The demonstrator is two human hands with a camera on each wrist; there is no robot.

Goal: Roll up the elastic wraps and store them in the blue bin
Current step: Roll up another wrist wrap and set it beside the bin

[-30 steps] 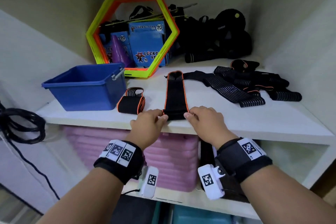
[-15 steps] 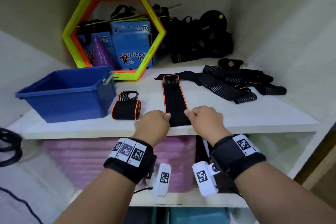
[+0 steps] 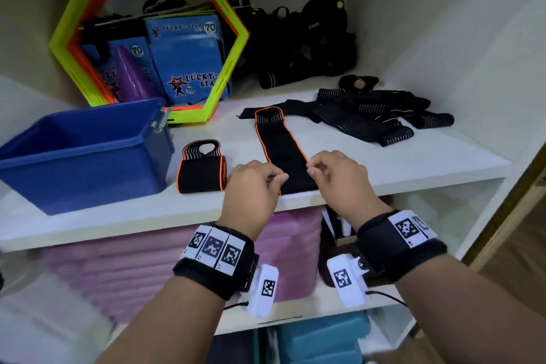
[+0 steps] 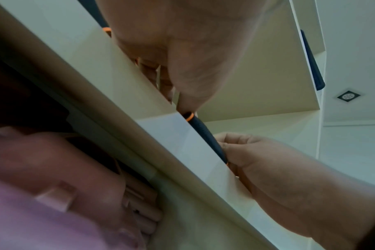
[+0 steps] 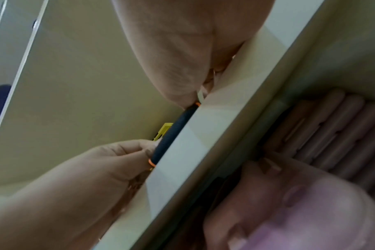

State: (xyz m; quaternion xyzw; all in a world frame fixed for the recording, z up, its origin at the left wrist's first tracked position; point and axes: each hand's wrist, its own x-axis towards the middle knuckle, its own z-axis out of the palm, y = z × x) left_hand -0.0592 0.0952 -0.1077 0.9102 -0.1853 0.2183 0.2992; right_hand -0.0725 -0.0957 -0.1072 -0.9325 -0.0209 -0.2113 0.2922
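Both hands, left hand (image 3: 254, 183) & right hand (image 3: 334, 177), rolled the strap (image 3: 280, 151) a bit, pinching it; one roll (image 3: 202, 173) done, none in bin (image 3: 88, 142), pile (image 3: 381, 115) left.

On the shelf (image 3: 384, 168), the bin (image 3: 85, 154) sits at frame left, a rolled wrap (image 3: 202, 173) beside it, a flat wrap (image 3: 283, 154) centre, loose wraps (image 3: 381, 115) upper right.

Black wristbands (image 3: 399, 242) (white coded tags).
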